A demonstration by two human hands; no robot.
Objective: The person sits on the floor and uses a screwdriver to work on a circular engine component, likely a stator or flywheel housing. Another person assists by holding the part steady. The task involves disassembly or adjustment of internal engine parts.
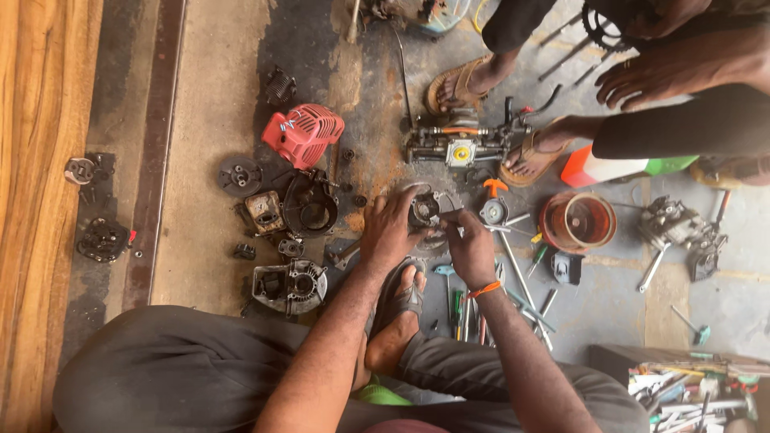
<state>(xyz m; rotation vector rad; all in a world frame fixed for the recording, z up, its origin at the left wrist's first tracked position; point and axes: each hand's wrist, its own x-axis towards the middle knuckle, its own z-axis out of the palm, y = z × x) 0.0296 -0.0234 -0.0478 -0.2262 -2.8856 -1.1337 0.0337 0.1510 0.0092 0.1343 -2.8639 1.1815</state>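
The left hand [391, 227] curls its fingers over the left edge of a round metal engine part [425, 210] lying on the stained floor [224, 64], just beyond the person's sandalled foot [399, 309]. The right hand [471, 247], an orange band at its wrist, pinches a thin tool [451, 215] whose tip touches the part's right side.

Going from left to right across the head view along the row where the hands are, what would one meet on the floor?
Wooden board → dark round part → grey engine casing → left hand → round metal part → right hand → orange round bowl → grey metal assembly.
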